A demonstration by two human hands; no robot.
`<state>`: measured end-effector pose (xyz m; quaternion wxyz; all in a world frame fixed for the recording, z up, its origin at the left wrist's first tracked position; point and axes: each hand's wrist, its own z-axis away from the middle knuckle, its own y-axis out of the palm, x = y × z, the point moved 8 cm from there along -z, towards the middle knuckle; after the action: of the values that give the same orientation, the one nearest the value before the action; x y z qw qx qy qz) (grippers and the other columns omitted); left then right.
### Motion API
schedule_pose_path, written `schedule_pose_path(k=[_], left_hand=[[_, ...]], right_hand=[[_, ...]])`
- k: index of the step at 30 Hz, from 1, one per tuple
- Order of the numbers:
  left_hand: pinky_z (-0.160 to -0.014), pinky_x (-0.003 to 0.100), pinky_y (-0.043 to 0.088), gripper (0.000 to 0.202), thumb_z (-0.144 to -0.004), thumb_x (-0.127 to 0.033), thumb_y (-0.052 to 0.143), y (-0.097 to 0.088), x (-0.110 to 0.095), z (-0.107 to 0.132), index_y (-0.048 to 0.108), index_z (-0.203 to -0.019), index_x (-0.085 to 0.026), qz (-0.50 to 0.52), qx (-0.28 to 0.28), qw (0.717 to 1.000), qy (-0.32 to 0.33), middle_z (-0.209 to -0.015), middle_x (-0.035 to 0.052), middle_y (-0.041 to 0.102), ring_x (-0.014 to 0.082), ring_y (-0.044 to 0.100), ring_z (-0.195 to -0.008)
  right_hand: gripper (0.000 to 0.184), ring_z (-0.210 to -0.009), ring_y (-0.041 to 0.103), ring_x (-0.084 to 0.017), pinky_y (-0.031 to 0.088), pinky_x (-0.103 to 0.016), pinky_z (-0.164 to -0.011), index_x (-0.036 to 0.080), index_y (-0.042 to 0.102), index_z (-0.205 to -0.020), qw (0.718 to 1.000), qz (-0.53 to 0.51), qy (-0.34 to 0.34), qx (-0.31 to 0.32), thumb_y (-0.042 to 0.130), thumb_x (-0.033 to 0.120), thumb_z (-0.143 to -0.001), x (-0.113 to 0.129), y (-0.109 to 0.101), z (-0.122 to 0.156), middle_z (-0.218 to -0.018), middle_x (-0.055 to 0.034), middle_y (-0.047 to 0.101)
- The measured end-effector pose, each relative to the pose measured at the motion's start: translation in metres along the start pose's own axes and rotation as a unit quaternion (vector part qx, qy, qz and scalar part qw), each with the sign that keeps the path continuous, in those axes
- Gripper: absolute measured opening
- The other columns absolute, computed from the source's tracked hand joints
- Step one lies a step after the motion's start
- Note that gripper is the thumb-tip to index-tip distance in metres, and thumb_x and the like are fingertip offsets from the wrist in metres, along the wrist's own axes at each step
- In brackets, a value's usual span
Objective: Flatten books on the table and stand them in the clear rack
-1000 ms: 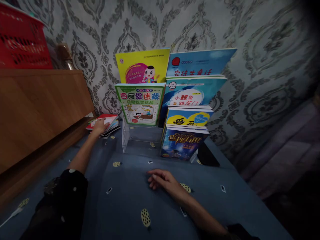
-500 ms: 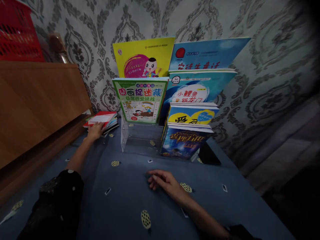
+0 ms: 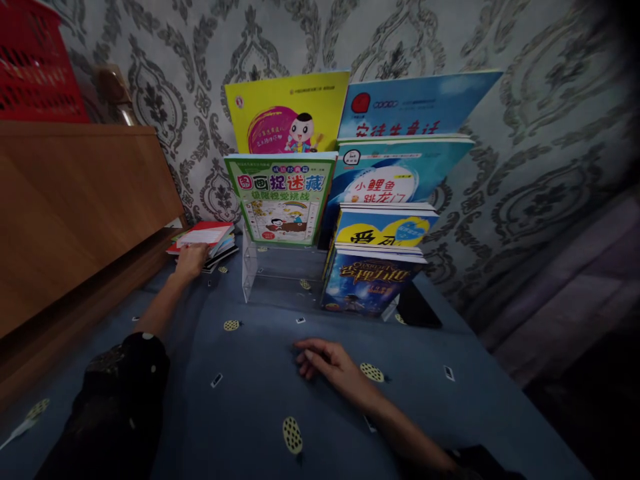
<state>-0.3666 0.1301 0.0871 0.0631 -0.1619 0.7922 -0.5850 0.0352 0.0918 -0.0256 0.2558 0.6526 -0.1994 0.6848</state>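
My left hand (image 3: 192, 260) is at the near edge of a small stack of books beside the wooden cabinet. Its fingers are bent together on the red book (image 3: 213, 232) at the top; the fingertips are partly hidden. My right hand (image 3: 325, 360) lies over the tablecloth, fingers loosely bent and apart, holding nothing. Ahead of it stands a clear tiered book rack (image 3: 247, 277). A green book (image 3: 285, 220) and a yellow book (image 3: 295, 100) stand in its left column. On the right are blue books (image 3: 370, 283), a yellow-and-blue book (image 3: 380, 228) and a teal book (image 3: 425, 163).
A wooden cabinet (image 3: 85, 200) runs along the left, with a red plastic basket (image 3: 40, 67) on top. A dark flat object (image 3: 419, 307) lies right of the rack. Patterned wallpaper (image 3: 200, 100) rises behind. The blue tablecloth (image 3: 250, 393) has pineapple prints.
My left hand's fingers have drawn back from lying across the red book to a bent grip at its near edge. My right hand has stayed in place.
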Motion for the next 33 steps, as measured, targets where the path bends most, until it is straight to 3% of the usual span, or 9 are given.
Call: schedule_pose_path(k=[5, 8, 12, 15, 17, 19, 22, 26, 33], left_hand=[[-0.099, 0.05, 0.038, 0.034, -0.09, -0.015, 0.039, -0.011, -0.011, -0.002, 0.064, -0.113, -0.007, -0.05, -0.019, 0.999, 0.009, -0.109, 0.0274, 0.07, 0.0369, 0.063, -0.112], [-0.102, 0.051, 0.036, 0.035, -0.092, -0.013, 0.035, -0.018, -0.016, 0.006, 0.064, -0.111, -0.01, -0.063, -0.026, 0.997, 0.027, -0.11, 0.0251, 0.071, 0.0356, 0.062, -0.114], [-0.111, 0.053, 0.03, 0.032, -0.099, -0.032, 0.039, -0.02, -0.022, 0.029, 0.063, -0.113, -0.015, -0.066, -0.022, 0.995, 0.07, -0.115, 0.02, 0.07, 0.0351, 0.057, -0.123], [-0.116, 0.057, 0.024, 0.053, -0.094, -0.046, 0.052, -0.014, -0.022, 0.042, 0.053, -0.135, -0.012, -0.061, -0.01, 0.994, 0.09, -0.14, 0.0219, 0.059, 0.0377, 0.042, -0.14], [-0.116, 0.062, 0.023, 0.065, -0.093, -0.04, 0.052, -0.008, -0.016, 0.043, 0.039, -0.149, -0.011, -0.061, 0.01, 0.996, 0.068, -0.154, 0.022, 0.045, 0.0387, 0.032, -0.147], [-0.113, 0.065, 0.027, 0.064, -0.094, -0.026, 0.045, -0.002, -0.007, 0.04, 0.031, -0.155, -0.013, -0.064, 0.03, 0.997, 0.031, -0.158, 0.021, 0.039, 0.0388, 0.032, -0.148], [-0.109, 0.065, 0.033, 0.062, -0.092, -0.01, 0.032, 0.0, -0.002, 0.036, 0.037, -0.154, -0.016, -0.068, 0.043, 0.997, 0.007, -0.156, 0.0202, 0.044, 0.0377, 0.041, -0.144], [-0.11, 0.063, 0.033, 0.061, -0.092, -0.007, 0.03, -0.006, -0.006, 0.04, 0.045, -0.15, -0.019, -0.084, 0.056, 0.995, 0.015, -0.153, 0.0181, 0.048, 0.0359, 0.048, -0.139], [-0.109, 0.061, 0.034, 0.059, -0.09, -0.004, 0.034, -0.023, -0.025, 0.09, 0.049, -0.146, -0.016, -0.122, 0.069, 0.989, 0.042, -0.149, 0.0198, 0.053, 0.0358, 0.054, -0.132]], right_hand=[[0.065, -0.075, 0.068, -0.017, 0.057, -0.035, -0.073, 0.015, 0.069, -0.114, 1.0, 0.021, -0.005, 0.001, 0.067, 0.071, -0.081, 0.002, 0.001, 0.002, -0.092, -0.0083, 0.07], [0.064, -0.076, 0.068, -0.017, 0.057, -0.035, -0.073, 0.015, 0.069, -0.113, 1.0, 0.023, -0.006, 0.002, 0.066, 0.07, -0.082, 0.002, 0.002, 0.002, -0.093, -0.0084, 0.07], [0.062, -0.075, 0.067, -0.017, 0.056, -0.034, -0.073, 0.015, 0.069, -0.114, 1.0, 0.02, -0.004, 0.003, 0.067, 0.069, -0.082, 0.002, 0.002, 0.002, -0.093, -0.0081, 0.07], [0.061, -0.076, 0.067, -0.017, 0.055, -0.035, -0.074, 0.016, 0.069, -0.113, 1.0, 0.017, -0.006, 0.0, 0.067, 0.068, -0.082, 0.002, 0.002, 0.002, -0.093, -0.0082, 0.071], [0.062, -0.076, 0.066, -0.017, 0.055, -0.035, -0.073, 0.015, 0.069, -0.113, 1.0, 0.019, -0.006, -0.003, 0.068, 0.069, -0.081, 0.002, 0.002, 0.002, -0.093, -0.0082, 0.071], [0.063, -0.075, 0.066, -0.017, 0.054, -0.034, -0.072, 0.015, 0.069, -0.112, 1.0, 0.022, -0.007, -0.006, 0.067, 0.07, -0.081, 0.002, 0.003, 0.002, -0.092, -0.0081, 0.07], [0.063, -0.074, 0.066, -0.017, 0.054, -0.033, -0.071, 0.014, 0.069, -0.112, 1.0, 0.026, -0.013, -0.004, 0.066, 0.07, -0.082, 0.001, 0.003, 0.001, -0.091, -0.0079, 0.07], [0.062, -0.074, 0.066, -0.016, 0.055, -0.033, -0.071, 0.014, 0.069, -0.113, 0.999, 0.035, -0.025, -0.001, 0.065, 0.069, -0.083, 0.003, 0.003, 0.001, -0.091, -0.0082, 0.07], [0.059, -0.073, 0.066, -0.016, 0.055, -0.033, -0.07, 0.015, 0.07, -0.112, 0.999, 0.041, -0.035, -0.004, 0.065, 0.067, -0.084, 0.004, 0.004, 0.001, -0.091, -0.0079, 0.071]])
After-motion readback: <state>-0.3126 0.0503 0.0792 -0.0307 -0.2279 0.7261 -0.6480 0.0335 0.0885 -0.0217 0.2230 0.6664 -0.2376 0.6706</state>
